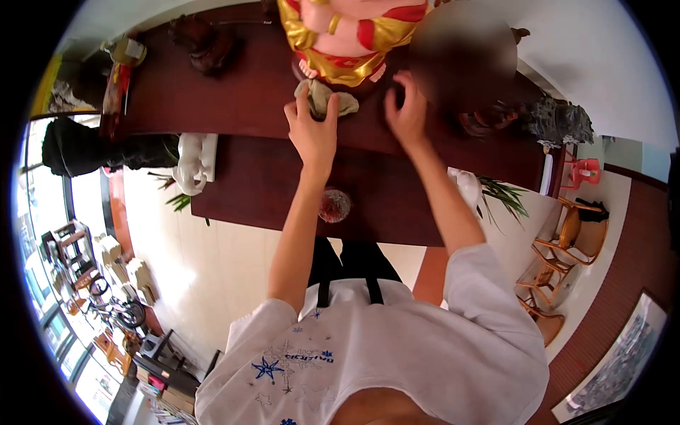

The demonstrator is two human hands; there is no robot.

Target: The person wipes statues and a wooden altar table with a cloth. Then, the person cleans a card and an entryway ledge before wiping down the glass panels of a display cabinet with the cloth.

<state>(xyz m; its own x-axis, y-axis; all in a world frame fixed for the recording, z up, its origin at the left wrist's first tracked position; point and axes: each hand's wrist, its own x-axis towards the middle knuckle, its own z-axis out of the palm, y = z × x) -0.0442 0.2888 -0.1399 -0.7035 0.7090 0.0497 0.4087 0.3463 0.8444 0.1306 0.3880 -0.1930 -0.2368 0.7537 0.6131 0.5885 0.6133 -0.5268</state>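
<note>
A gold, red and pink statue stands at the back of a dark red wooden surface. My left hand grips a crumpled beige cloth on the wood, just in front of the statue's feet. To the right of the statue's base, my right hand is on or just over the wood with its fingers curled; whether anything lies between them is hard to see. A lower dark red surface nearer to me carries a small round reddish glass object.
White figurines stand at both sides of the lower surface. Dark carvings flank the statue, beside a bottle at far left. Wooden chairs are at the right.
</note>
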